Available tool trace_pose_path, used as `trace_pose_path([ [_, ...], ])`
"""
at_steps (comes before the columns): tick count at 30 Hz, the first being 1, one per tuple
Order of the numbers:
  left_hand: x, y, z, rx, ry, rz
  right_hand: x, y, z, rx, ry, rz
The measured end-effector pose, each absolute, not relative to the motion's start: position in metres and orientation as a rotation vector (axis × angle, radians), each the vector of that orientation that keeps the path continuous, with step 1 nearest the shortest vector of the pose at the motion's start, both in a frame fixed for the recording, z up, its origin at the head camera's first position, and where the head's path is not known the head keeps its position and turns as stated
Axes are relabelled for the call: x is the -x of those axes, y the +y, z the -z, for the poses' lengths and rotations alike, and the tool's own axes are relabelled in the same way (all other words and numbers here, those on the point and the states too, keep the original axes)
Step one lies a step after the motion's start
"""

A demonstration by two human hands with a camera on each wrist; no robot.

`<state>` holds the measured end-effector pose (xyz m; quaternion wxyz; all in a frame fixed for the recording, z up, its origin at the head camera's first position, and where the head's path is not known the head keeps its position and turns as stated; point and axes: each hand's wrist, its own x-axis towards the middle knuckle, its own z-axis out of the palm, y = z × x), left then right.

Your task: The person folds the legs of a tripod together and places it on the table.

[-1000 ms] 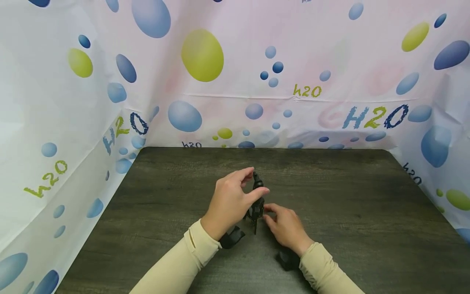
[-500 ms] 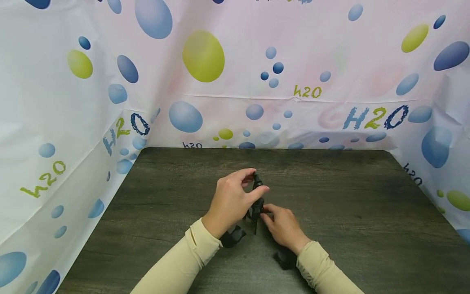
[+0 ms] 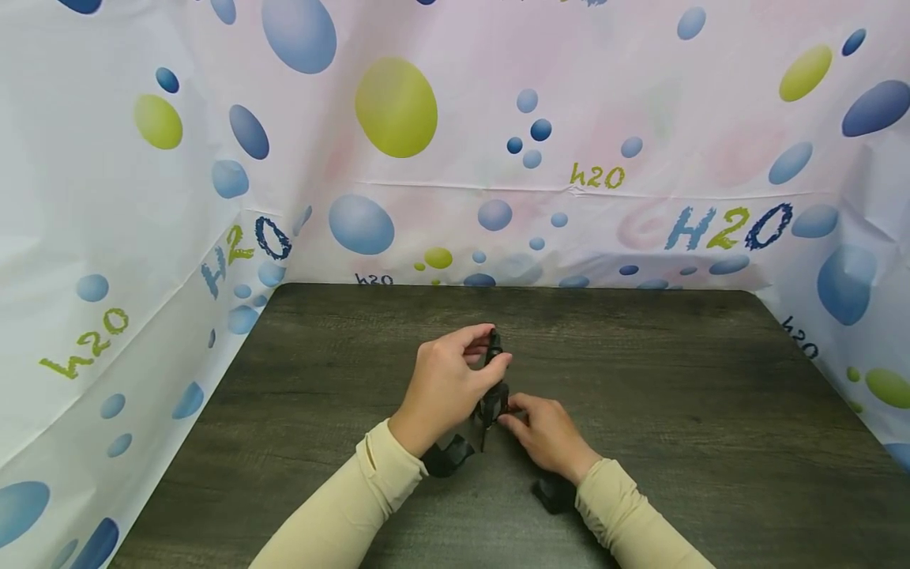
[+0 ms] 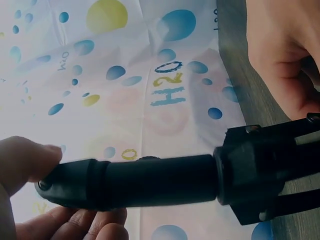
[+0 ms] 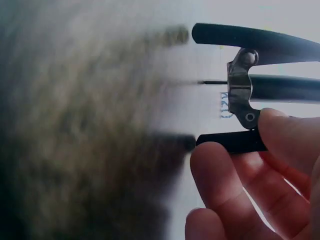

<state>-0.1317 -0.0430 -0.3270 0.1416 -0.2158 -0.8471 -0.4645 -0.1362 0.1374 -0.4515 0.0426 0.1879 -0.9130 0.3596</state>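
Observation:
A small black tripod (image 3: 492, 401) stands near the middle of the dark table, its legs pointing down. My left hand (image 3: 441, 387) holds its upper end between thumb and fingers. In the left wrist view the smooth round shaft (image 4: 160, 181) runs from the thumb to the leg hub (image 4: 250, 172). My right hand (image 3: 554, 435) pinches one leg low down. Up close in the right wrist view, that black leg (image 5: 230, 142) lies between thumb and fingers. A shiny metal bracket (image 5: 240, 95) sits among the legs, and the leg tips are right at the table surface.
The dark wood-grain table (image 3: 675, 379) spreads around both hands. A white sheet with blue and green drops (image 3: 455, 142) rises along its back and sides. Black wrist-worn pieces (image 3: 448, 457) hang beneath both wrists.
The tripod has turned slightly, and its lower tip has shifted a little left. My right hand has followed it left, while the left thumb has moved slightly left and up.

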Motion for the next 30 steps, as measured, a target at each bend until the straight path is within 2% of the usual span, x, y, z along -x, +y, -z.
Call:
trace_pose_path([
  [7, 0.133, -0.045, 0.327, 0.613, -2.418, 1.338, 0.134, 0.137, 0.450, -0.647, -2.770, -1.079],
  [19, 0.136, -0.054, 0.328, 0.529, -2.329, 1.379, 0.127, 0.140, 0.446, -0.546, -2.698, -0.914],
  [30, 0.140, -0.064, 0.325, 0.342, -2.330, 1.472, 0.125, 0.153, 0.440, -0.574, -2.552, -0.820],
])
